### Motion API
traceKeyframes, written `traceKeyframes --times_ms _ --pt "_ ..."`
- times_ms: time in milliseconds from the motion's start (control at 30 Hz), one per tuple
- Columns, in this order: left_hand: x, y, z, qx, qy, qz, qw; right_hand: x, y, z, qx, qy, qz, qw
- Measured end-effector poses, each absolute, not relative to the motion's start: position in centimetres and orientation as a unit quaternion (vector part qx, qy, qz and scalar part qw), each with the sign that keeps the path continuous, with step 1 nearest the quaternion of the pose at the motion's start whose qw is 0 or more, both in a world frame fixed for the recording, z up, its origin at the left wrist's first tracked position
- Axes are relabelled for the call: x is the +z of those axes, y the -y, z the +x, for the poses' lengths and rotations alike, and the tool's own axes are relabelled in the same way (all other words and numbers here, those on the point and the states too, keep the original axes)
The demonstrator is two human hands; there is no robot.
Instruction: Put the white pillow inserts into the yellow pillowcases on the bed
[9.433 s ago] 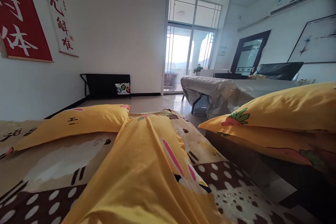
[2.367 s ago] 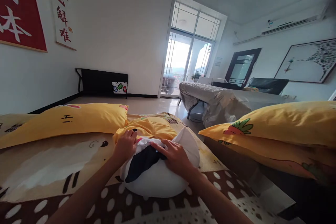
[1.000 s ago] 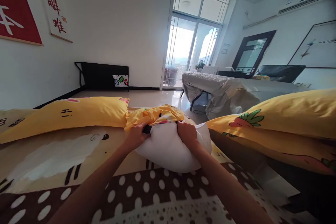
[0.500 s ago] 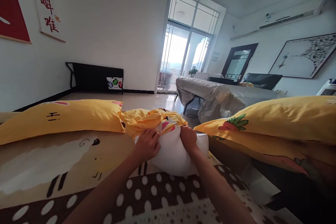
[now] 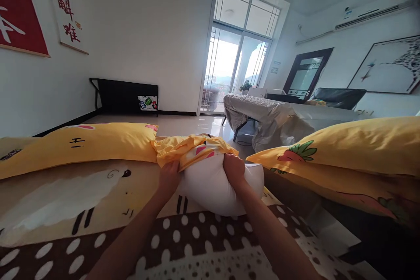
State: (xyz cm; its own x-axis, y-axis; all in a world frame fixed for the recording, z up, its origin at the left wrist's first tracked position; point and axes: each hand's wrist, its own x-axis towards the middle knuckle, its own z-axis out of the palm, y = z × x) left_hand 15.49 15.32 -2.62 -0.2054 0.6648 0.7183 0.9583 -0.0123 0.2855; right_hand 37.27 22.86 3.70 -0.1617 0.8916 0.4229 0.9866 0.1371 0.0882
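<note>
A white pillow (image 5: 206, 188) lies on the patterned bedding in front of me, its far part inside a bunched yellow pillowcase (image 5: 183, 146) with pink and white print. My left hand (image 5: 169, 177) is closed on the pillowcase's edge at the left side of the opening. On the right, my right hand (image 5: 234, 168) is closed on the pillowcase edge against the pillow, and the white fabric creases beneath it. The near half of the pillow is bare, with one white corner sticking out right of my right wrist.
A yellow cased pillow (image 5: 108, 142) lies to the left, and stacked yellow pillows (image 5: 361, 144) with carrot print stand at the right. Beneath is a brown dotted blanket (image 5: 183, 232). Beyond are a plastic-covered table (image 5: 262, 111), a black folded frame (image 5: 121, 96) and glass doors (image 5: 232, 65).
My left hand has shifted left, off the pillow's white top to the pillowcase's left edge. My right hand stays at the same place on the pillow. The view has turned slightly left.
</note>
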Motion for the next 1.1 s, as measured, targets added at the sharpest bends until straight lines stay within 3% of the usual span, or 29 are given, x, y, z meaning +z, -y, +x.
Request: traceKeyframes --times_ms 133,300,500,667,900,1100 --pt "-3.3 -16.8 19.3 -0.390 0.697 -0.551 0.243 3.6 -23.4 38.1 -0.158 0.723 -0.659 0.136" --pt "-2.9 -13.9 21.3 -0.333 0.591 -0.679 0.280 2.9 -24.1 39.4 -0.144 0.710 -0.675 0.139" --pt "0.4 -9.8 18.9 -0.247 0.566 -0.717 0.324 3.2 -22.2 37.2 -0.164 0.729 -0.643 0.166" --pt "1.9 -9.4 20.5 -0.257 0.594 -0.679 0.348 3.8 -19.1 36.3 -0.192 0.760 -0.594 0.179" --pt "2.7 -10.0 21.7 -0.179 0.689 -0.657 0.249 3.6 -15.2 36.5 -0.234 0.795 -0.530 0.182" --pt "3.0 -9.4 20.1 -0.181 0.688 -0.664 0.228 1.1 -11.3 43.8 -0.252 0.831 -0.415 0.271"
